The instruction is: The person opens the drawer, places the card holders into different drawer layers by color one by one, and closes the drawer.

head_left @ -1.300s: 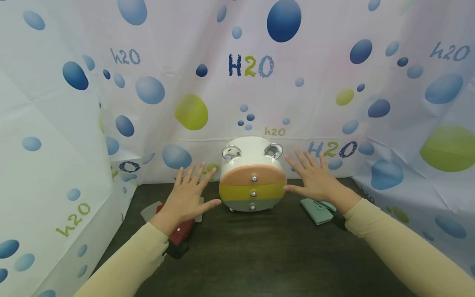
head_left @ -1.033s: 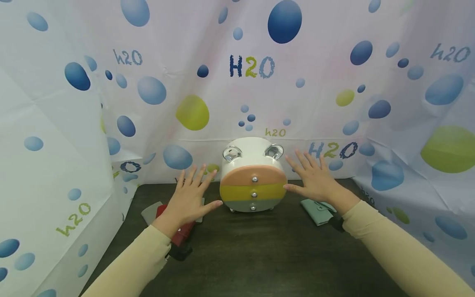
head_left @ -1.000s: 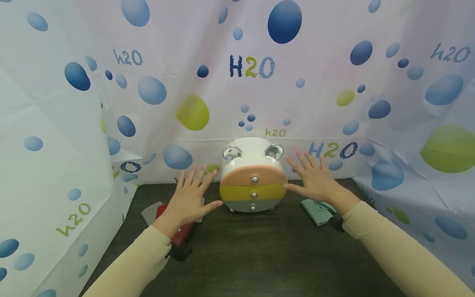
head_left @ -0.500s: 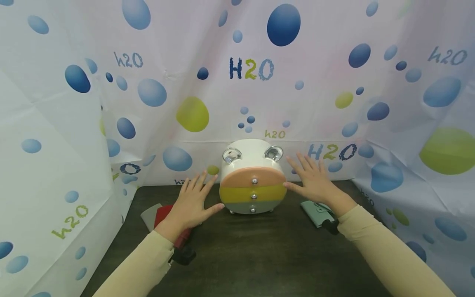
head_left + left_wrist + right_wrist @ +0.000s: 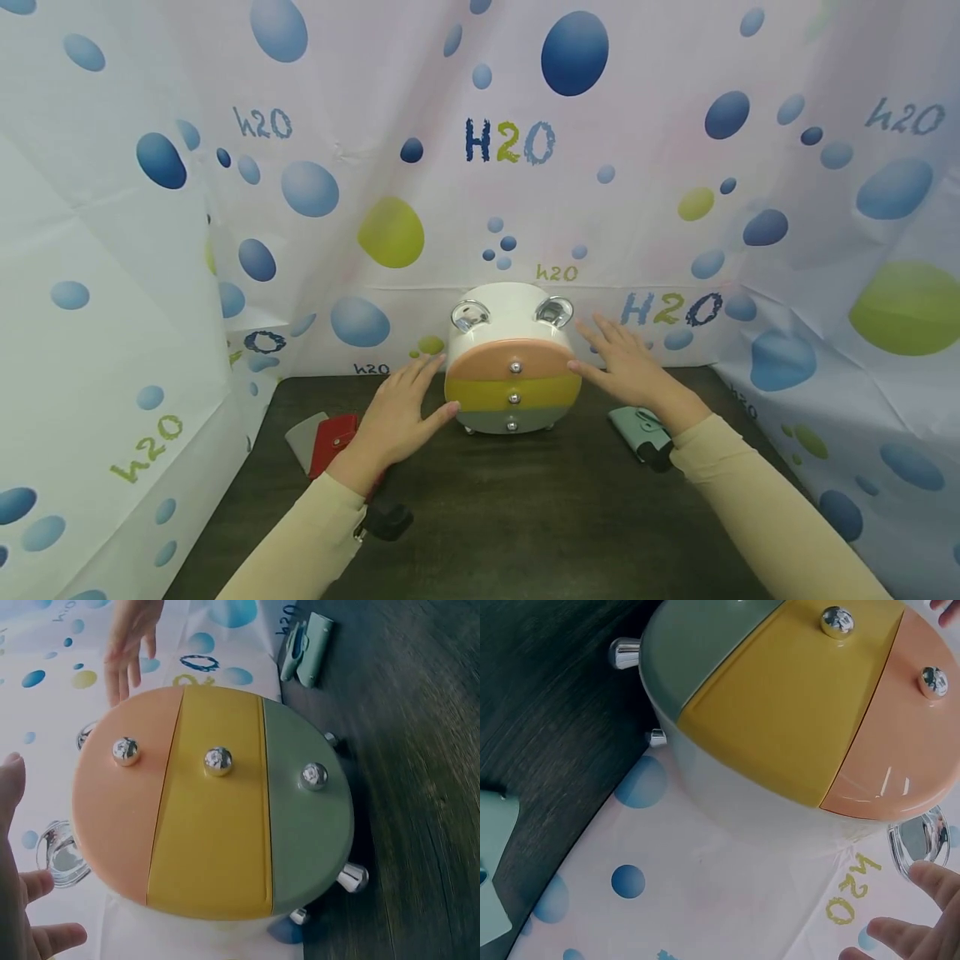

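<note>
A small oval drawer box (image 5: pixel 513 387) stands at the back of the dark table. Its front has a peach, a yellow and a green drawer, each with a silver knob, and two silver ear-like rings sit on its white top. My left hand (image 5: pixel 393 425) is at its left side, fingers spread and straight, thumb tip near the front's edge. On the opposite side my right hand (image 5: pixel 630 371) hovers with fingers extended, thumb overlapping the peach drawer's edge in the head view. Neither hand holds anything. All three drawers (image 5: pixel 214 799) are closed in the left wrist view.
Left of the box, a red wallet (image 5: pixel 330 442) lies over a grey piece (image 5: pixel 303 437), partly hidden by my left arm. A mint-green wallet (image 5: pixel 637 429) lies right of the box, below my right wrist. A patterned curtain (image 5: pixel 517 208) hangs close behind and along both sides.
Both hands have drawn inward toward the box's sides, the left moving right and slightly down. More of the red wallet shows now. The box and wallets have stayed put.
</note>
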The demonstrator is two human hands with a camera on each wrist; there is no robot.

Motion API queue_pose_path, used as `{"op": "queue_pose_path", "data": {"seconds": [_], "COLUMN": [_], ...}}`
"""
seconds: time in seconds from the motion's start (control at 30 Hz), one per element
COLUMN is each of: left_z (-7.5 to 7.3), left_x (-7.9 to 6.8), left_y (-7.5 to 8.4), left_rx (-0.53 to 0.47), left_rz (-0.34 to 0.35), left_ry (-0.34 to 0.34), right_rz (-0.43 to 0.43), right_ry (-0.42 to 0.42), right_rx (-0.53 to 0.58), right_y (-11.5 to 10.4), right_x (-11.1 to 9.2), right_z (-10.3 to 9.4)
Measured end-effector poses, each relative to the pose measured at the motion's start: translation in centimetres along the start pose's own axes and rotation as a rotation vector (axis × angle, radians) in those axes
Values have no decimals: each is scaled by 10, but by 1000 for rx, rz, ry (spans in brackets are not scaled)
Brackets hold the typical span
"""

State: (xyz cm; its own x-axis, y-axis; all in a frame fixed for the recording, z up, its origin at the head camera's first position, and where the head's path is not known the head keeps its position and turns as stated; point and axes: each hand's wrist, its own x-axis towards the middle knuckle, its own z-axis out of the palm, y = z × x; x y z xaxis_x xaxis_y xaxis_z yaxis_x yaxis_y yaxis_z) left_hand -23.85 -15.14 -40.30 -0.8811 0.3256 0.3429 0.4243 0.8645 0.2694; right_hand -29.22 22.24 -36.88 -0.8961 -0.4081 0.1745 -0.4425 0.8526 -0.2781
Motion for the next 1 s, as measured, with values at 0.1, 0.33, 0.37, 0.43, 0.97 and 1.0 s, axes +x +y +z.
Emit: {"op": "queue_pose_path", "data": {"seconds": [0.1,0.33,0.37,0.43,0.97,1.0], "left_z": [1,4,5,6,16,17], "left_x": [1,5,6,7,20,20], "left_y": [3,9,10,11,32,33], "left_rx": [-25,-87,-91,-97,-193,-200], "left_rz": [-4,-17,-21,-29,-59,-57], "left_ry": [28,103,112,132,257,267], "right_rz": [-3,15,16,24,114,121], "right_ry": [10,28,32,35,105,112], "right_rx": [21,38,50,74,134,139], "right_y": [0,2,2,1,-6,-6], "right_x": [2,9,10,11,25,26], "right_z": [1,2,2,1,3,4]}}
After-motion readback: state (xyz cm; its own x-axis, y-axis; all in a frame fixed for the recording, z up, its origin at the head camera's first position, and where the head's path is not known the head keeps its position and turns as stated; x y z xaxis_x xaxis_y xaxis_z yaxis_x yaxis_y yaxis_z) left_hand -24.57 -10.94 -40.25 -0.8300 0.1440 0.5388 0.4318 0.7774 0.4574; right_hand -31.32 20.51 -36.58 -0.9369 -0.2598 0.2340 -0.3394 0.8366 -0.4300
